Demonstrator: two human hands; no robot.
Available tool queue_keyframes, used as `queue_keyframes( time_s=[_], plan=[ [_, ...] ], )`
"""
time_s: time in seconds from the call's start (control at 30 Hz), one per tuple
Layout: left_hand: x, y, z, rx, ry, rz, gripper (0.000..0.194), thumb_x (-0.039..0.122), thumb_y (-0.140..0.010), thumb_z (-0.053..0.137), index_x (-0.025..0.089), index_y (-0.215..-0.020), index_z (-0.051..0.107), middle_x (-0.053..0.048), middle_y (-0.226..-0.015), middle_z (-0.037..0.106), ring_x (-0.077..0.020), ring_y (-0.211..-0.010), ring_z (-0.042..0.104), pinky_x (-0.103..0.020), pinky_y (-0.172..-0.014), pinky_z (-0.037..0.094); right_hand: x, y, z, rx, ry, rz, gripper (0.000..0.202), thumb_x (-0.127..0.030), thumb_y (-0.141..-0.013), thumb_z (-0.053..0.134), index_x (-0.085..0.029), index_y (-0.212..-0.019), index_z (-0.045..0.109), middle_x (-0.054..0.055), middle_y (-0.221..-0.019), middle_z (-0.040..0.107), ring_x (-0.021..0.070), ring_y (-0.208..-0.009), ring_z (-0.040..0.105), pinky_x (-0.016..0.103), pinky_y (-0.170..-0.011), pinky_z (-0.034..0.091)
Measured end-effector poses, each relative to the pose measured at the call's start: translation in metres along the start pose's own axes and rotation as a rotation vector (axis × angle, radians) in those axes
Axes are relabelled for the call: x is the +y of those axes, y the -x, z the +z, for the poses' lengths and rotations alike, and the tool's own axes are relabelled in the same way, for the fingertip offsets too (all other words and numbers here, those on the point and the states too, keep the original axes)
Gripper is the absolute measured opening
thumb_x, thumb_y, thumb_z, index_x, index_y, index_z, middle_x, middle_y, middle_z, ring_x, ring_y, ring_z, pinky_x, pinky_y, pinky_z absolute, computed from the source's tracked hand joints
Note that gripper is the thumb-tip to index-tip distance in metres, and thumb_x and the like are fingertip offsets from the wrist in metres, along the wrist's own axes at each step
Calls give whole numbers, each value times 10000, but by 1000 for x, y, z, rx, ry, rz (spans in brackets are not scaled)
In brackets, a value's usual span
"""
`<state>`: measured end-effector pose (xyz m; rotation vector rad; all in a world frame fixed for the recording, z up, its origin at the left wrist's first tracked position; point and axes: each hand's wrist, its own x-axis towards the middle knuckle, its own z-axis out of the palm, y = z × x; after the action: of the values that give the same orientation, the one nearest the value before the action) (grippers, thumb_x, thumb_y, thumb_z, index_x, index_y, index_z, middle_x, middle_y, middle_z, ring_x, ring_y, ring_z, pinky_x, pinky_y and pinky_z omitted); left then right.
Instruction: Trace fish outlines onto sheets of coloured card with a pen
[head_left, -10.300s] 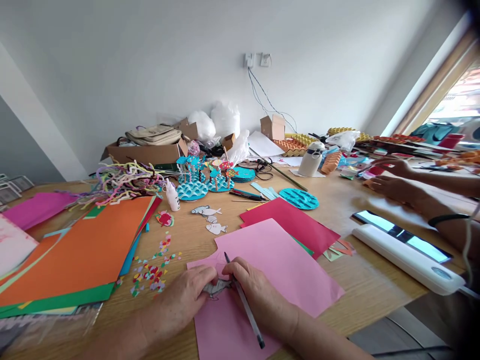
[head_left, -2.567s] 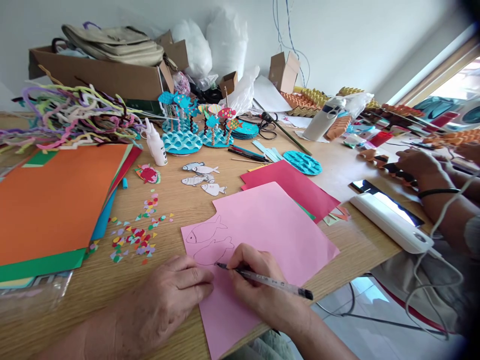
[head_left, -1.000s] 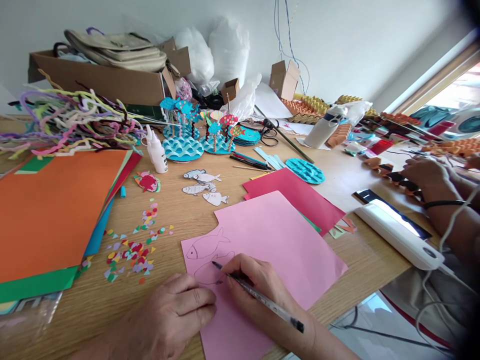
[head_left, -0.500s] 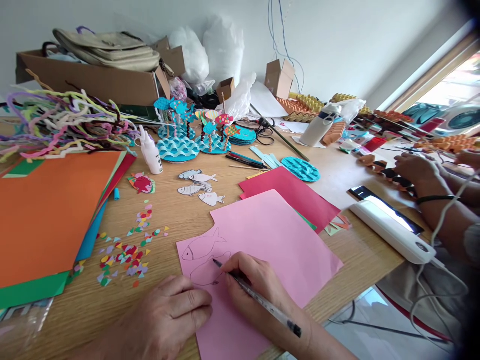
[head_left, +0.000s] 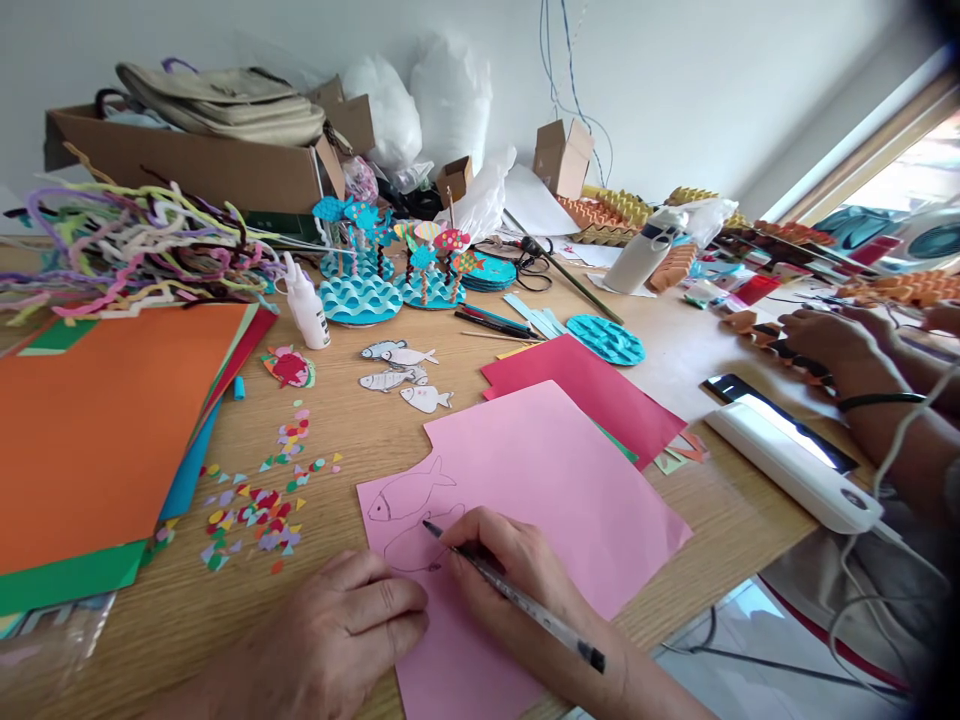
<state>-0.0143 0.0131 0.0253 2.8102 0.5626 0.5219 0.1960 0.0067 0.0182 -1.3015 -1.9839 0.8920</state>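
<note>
My right hand (head_left: 517, 590) grips a pen (head_left: 517, 597), its tip on a sheet of pink paper (head_left: 532, 450). One fish outline (head_left: 409, 492) is drawn near the sheet's left edge, and below it lies a second outline (head_left: 409, 550), partly hidden by my fingers. My left hand (head_left: 360, 620) rests on the lower left edge of the sheet, fingers laid down and slightly bent, with nothing visible in it. Beyond the sheet are several cut-out paper fish (head_left: 405, 375). A red paper fish (head_left: 289, 367) lies to their left.
Orange paper (head_left: 112, 410) tops a stack at left, beside scattered confetti (head_left: 259, 515). A glue bottle (head_left: 306, 305), blue fish models (head_left: 360, 295) and pipe cleaners (head_left: 150, 250) stand or lie behind. At right are a white device (head_left: 780, 465), a phone (head_left: 780, 420) and another person's hands (head_left: 832, 345).
The pen tip has shifted very slightly along the second fish outline. The whole view has moved a little; my left hand stays on the paper. The other person's hands have moved slightly.
</note>
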Motion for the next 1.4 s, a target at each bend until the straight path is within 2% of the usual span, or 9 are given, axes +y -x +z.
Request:
queue_keyframes(
  time_s=[0.43, 1.4],
  plan=[
    [1, -1, -1, -12, 14, -30, 270, 171, -924, 411, 218, -1096, 613, 30, -1043, 663, -132, -854, 563, -197, -802, 461, -1, -1, 2, -32, 0, -6, 158, -69, -770, 448, -176, -833, 547, 14, -732, 639, 117, -638, 587, 211, -596, 452],
    [1, -2, 0, -7, 39, -30, 277, 160, -940, 385, 212, -1087, 614, 35, -1032, 672, -132, -845, 574, -198, -796, 468, 4, 1, 5, 34, 35, -44, 146, -79, -784, 451, -190, -831, 534, -10, -695, 625, 103, -594, 573, 198, -564, 448]
  ],
)
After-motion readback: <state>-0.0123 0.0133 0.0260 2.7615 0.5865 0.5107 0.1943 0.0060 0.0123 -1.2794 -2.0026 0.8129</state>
